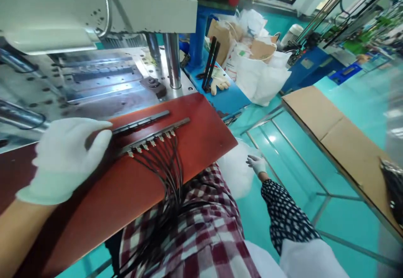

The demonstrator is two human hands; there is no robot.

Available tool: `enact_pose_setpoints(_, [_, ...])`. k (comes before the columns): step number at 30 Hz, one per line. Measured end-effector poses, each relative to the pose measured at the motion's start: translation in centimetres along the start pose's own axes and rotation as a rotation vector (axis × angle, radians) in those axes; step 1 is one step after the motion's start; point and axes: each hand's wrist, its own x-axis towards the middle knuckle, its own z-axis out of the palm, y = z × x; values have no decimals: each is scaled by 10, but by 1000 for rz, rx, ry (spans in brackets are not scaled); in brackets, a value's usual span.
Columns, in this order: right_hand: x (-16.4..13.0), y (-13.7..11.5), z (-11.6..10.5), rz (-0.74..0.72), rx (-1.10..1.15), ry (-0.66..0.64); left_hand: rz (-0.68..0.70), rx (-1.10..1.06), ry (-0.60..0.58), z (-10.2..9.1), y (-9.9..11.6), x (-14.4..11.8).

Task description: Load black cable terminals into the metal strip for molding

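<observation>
My left hand (71, 160), in a white glove, is at the left of a red board (201, 143). Its thumb and forefinger pinch the left end of a narrow dark metal strip (143, 122). Alongside lies a second metal strip (159, 133) with several metal terminals (153, 142) along it. From these, black cables (170, 164) run over the board's front edge onto my checked clothing. My right hand (258, 164), also gloved, is stretched out low to the right with fingers apart, over or beside a whitish plastic bag (237, 171). Nothing shows in it.
Behind the board stands a press with a metal bed (107, 85) and steel posts (172, 61). A glove (219, 84) and black brackets (210, 66) rest on a blue surface. White sacks (260, 72) stand behind. At right is a cardboard-topped metal-framed table (340, 131).
</observation>
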Motion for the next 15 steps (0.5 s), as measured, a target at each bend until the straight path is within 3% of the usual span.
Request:
enact_pose_setpoints(2, [7,5,-4,7,19,84,55,-11,-20,4,6,-1])
enact_pose_setpoints(4, [12,-5,-12,-45,49,168,99,-28,-32,7,12,-1])
enact_pose_setpoints(7, [13,-41,-20,-181,121,288,132,-56,-84,16,21,7])
enact_pose_setpoints(9, [0,-75,-16,-306,184,296,110,-33,-165,26,28,16])
enact_pose_setpoints(11, [-27,-113,-1,-520,216,180,84,-5,-248,38,36,24])
enact_pose_setpoints(12, [-45,-132,10,-619,190,42,70,0,-276,44,40,26])
enact_pose_setpoints(13, [-65,-150,23,-657,188,-108,61,-3,-290,48,44,28])
enact_pose_setpoints(15, [-101,-184,53,-601,230,-465,44,-21,-297,54,50,28])
